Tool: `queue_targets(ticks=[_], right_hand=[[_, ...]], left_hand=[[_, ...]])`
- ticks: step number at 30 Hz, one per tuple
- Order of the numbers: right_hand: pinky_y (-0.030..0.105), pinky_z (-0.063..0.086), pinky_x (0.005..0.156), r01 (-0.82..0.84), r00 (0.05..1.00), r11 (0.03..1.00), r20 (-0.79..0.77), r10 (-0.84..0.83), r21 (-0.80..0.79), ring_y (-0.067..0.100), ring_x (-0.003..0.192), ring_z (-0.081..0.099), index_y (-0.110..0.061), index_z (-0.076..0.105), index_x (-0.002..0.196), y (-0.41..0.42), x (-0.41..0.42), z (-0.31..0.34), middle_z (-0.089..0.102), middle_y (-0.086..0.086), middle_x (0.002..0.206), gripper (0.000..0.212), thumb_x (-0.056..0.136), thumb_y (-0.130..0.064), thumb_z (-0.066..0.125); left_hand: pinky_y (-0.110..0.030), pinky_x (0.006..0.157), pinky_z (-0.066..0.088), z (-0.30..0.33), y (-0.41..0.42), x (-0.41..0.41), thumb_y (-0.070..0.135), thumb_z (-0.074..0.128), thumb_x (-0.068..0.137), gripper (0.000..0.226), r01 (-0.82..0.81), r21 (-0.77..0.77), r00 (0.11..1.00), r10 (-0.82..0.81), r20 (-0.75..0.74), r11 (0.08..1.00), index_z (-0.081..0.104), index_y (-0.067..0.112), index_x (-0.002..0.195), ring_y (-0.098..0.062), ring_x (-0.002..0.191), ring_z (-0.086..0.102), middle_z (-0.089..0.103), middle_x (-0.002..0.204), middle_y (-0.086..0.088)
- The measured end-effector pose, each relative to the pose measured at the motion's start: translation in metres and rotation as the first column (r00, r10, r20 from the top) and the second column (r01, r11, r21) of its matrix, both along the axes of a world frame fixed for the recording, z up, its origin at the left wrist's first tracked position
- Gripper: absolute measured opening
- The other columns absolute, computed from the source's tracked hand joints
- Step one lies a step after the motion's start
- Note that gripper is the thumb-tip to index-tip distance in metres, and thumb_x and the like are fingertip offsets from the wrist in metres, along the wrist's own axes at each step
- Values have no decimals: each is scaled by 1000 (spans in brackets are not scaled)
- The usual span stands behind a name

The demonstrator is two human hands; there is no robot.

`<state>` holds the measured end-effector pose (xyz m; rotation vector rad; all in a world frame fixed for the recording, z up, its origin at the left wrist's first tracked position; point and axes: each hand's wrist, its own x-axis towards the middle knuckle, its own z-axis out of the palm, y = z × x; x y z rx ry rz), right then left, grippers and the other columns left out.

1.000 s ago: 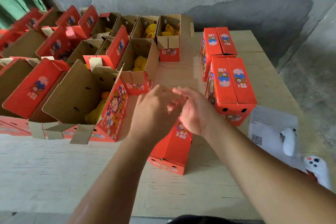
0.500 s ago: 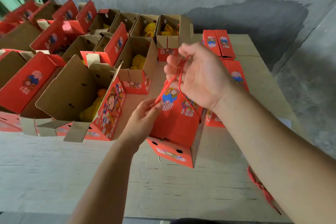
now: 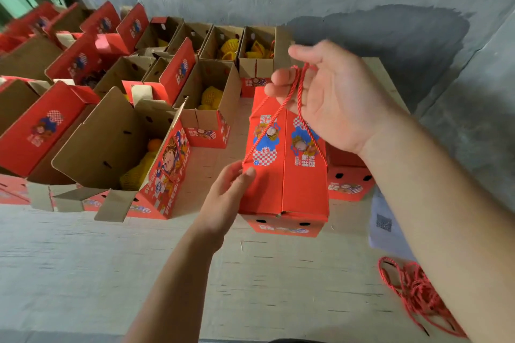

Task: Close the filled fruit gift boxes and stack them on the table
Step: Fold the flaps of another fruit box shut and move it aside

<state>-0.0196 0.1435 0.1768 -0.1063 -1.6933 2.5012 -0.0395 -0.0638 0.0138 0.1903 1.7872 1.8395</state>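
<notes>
One closed box (image 3: 284, 164) hangs by its red cord (image 3: 292, 92), hooked over the right hand (image 3: 331, 97)'s fingers; the left hand (image 3: 225, 198) touches its side, apparently pinching. Left of it, many open boxes (image 3: 119, 145) remain.

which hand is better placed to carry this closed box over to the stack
Right. The right hand already holds the red cord handle above the closed box; the left hand only touches its side.

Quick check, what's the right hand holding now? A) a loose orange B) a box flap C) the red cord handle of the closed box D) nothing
C: the right hand has the red cord handle looped over its fingers, running down to the closed box, while the left hand steadies the box's side.
</notes>
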Motion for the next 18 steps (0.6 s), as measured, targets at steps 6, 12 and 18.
queue_targets(ticks=[6,12,18], right_hand=[[37,49,92,116,963,972,218,-160,203,26,84,67,-12,58,91,3,-11,-69,70,12,79,8,97,-14,54],[29,51,90,209,892,875,282,-354,437,17,95,71,-20,55,134,42,-8,-147,75,13,100,36,98,-16,56],[43,47,104,108,654,703,483,-583,703,25,121,58,-17,51,138,31,44,-230,57,4,135,55,92,-41,70]], left_hand=[[-9,66,51,-36,32,-1,21,69,100,46,-3,-197,1000,3,-2,980,53,14,142,4,89,70,68,122,3],[-17,71,45,-78,62,8,37,70,98,70,35,-266,989,4,146,963,34,20,155,0,101,60,58,130,6],[-33,82,60,-99,89,4,37,76,92,53,-95,-95,950,119,287,991,55,29,140,-19,106,73,74,121,2]])
